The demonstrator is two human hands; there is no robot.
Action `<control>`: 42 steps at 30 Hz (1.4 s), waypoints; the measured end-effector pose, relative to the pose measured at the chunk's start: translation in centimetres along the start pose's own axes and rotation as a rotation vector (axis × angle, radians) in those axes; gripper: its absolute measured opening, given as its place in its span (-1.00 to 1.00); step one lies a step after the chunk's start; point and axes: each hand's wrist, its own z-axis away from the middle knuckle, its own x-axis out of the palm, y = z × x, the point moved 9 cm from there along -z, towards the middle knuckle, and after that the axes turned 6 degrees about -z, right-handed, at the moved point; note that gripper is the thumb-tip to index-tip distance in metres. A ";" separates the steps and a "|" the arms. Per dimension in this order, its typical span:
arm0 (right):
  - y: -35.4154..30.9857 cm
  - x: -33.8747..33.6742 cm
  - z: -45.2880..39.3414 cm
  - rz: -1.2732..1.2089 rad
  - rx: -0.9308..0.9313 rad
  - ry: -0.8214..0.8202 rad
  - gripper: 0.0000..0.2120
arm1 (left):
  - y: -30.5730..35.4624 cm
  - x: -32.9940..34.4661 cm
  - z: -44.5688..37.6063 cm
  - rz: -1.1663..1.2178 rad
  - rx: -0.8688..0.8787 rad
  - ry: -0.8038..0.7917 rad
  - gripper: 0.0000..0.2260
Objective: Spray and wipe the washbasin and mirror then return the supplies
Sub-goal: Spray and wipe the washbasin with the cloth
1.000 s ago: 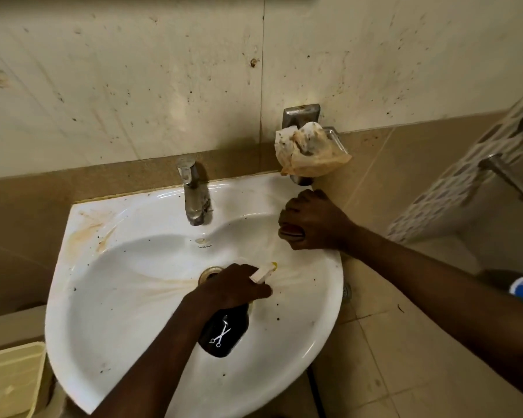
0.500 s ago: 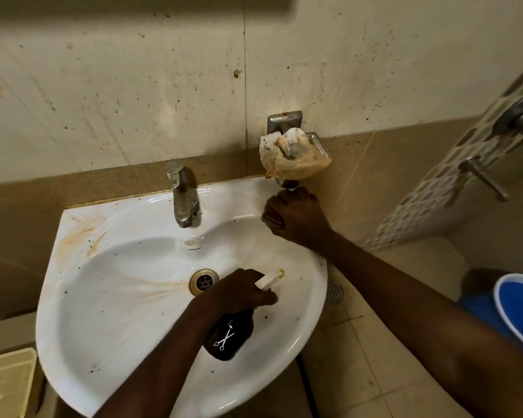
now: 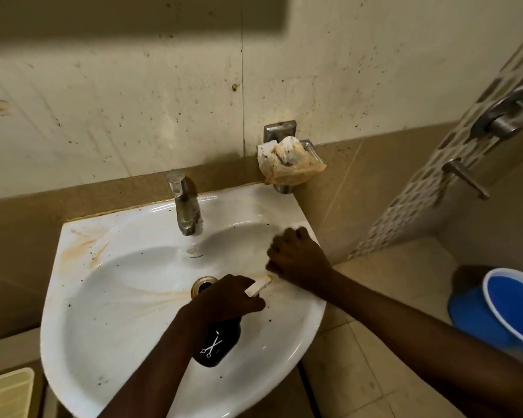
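Observation:
The white washbasin (image 3: 109,297) is stained brown along its left rim and around the drain (image 3: 201,285). My left hand (image 3: 227,300) grips a black spray bottle (image 3: 216,342) with a white scissors mark, held over the bowl. Its pale nozzle (image 3: 258,286) points toward my right hand. My right hand (image 3: 296,257) is closed and pressed on the basin's right inner slope. A small pale wipe peeks out under its fingers; most of it is hidden.
A metal tap (image 3: 184,203) stands at the basin's back. A wall soap holder (image 3: 280,131) carries a crumpled stained cloth (image 3: 287,159). A blue bucket (image 3: 501,309) sits on the floor at right, below wall taps (image 3: 465,179). A cream tray (image 3: 6,393) is at lower left.
My right hand has slid from the back right rim down along the basin's right side toward the front. My left hand keeps the bottle over the bowl. My head has pulled back.

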 end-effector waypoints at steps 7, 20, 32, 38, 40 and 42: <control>-1.5 0.5 -3.8 0.133 -0.306 0.017 -0.88 | -2.3 0.0 0.0 0.041 -0.104 0.029 -0.76; 1.6 -1.3 -3.5 0.025 -0.316 0.114 -0.74 | -2.0 -2.9 -0.2 0.237 -0.366 0.327 -0.71; -5.8 1.4 -6.3 0.264 -0.718 0.383 -0.89 | -5.5 -1.4 2.0 0.369 -0.450 0.483 -0.77; -1.3 0.8 -4.1 0.134 -0.528 0.379 -0.88 | -5.2 -1.8 1.8 0.434 -0.430 0.551 -0.77; -1.2 0.2 -4.4 0.137 -0.539 0.434 -0.87 | -4.6 -1.7 1.0 0.407 -0.364 0.531 -0.77; -2.6 -0.1 -5.4 0.176 -0.622 0.475 -0.85 | -5.0 -2.2 1.1 0.382 -0.376 0.604 -0.71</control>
